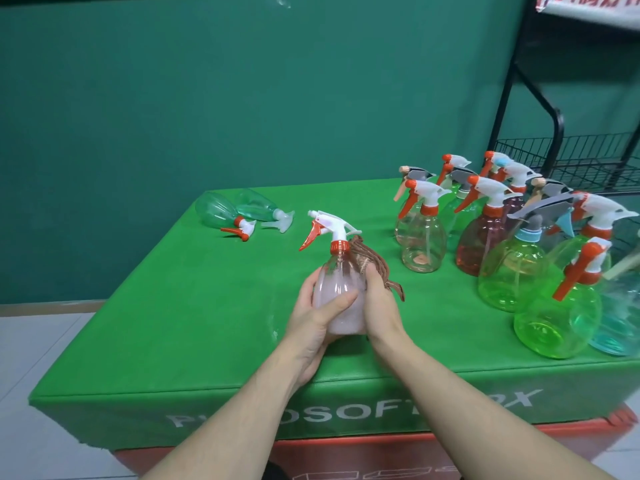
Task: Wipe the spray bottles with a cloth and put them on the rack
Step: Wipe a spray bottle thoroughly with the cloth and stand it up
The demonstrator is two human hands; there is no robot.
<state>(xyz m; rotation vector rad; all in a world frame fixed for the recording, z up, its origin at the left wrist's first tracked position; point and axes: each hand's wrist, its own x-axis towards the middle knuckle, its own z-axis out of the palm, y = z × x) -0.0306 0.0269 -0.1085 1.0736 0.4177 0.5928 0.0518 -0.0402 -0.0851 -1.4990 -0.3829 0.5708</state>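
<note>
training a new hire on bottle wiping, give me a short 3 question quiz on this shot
1. True or false: the held bottle lies flat on the green table.
2. Which hand presses the brown cloth to the bottle? A) left hand B) right hand
3. Fill in: two bottles at the table's far left lie on their ____.

Key:
1. False; it is upright in both hands.
2. B
3. sides
</note>
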